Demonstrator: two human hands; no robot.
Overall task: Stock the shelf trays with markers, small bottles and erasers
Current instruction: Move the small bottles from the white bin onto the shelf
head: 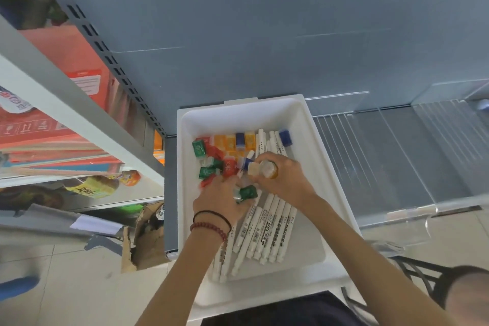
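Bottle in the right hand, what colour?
The small bottle in the right hand is orange, whitish cap; head view. The left hand holds a green bottle.

Tray (264, 111): at the left end of the shelf (397, 167), far edge against the back panel (264, 34).
Small bottles (211, 156): heaped in the tray's far-left part.
Markers (267, 230): side by side in the tray's near half, more at far right.
Dividers (391, 140): on the shelf, right of the tray.
Cardboard box (145, 241): on the floor (66, 286), left of the tray.
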